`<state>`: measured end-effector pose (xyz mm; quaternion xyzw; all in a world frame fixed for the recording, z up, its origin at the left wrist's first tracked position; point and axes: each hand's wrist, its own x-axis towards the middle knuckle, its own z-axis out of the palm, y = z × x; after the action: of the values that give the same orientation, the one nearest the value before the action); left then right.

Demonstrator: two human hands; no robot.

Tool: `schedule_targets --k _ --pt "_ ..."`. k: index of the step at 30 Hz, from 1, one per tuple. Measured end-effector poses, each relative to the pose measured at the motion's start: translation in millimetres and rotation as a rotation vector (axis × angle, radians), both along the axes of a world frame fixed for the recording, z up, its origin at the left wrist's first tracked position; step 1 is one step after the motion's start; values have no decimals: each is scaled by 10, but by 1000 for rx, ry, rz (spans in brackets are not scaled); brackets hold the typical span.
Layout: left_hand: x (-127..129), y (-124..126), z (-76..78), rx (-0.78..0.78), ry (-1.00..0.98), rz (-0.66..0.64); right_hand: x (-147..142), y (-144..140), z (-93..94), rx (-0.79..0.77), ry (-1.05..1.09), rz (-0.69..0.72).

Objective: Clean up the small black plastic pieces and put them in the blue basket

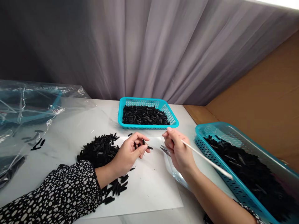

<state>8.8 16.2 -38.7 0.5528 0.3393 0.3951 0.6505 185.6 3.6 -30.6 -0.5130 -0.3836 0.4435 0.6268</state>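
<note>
My left hand [133,151] is closed around several small black strips [149,147], some poking out between the fingers and past the thumb. It hovers over a white sheet [158,186], beside a heap of loose black strips [100,149]. My right hand [178,146] is curled round a thin white stick [207,160], whose long end slants back over the wrist. Beneath that hand, pointed metal tips [165,150] show; whether the hand touches that tool I cannot tell. More strips [115,188] lie on the sheet near my left sleeve.
A turquoise basket [149,126] of black strips stands at the back. Another turquoise basket [233,189], fuller, is at the right by a cardboard panel [261,84]. Clear plastic film [30,109] covers the table's left side. Grey curtains [144,46] hang behind.
</note>
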Motion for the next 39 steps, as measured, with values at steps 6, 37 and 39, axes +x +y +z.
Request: schedule_targets --k 6,37,39 --pt "-25 -7 -47 109 52 8 98 746 255 225 -294 -30" --pt "-39 -78 47 415 291 11 -138 -542 -17 198 -550 105" --pt "-39 -80 52 413 292 14 -136 -539 -16 202 -553 104"
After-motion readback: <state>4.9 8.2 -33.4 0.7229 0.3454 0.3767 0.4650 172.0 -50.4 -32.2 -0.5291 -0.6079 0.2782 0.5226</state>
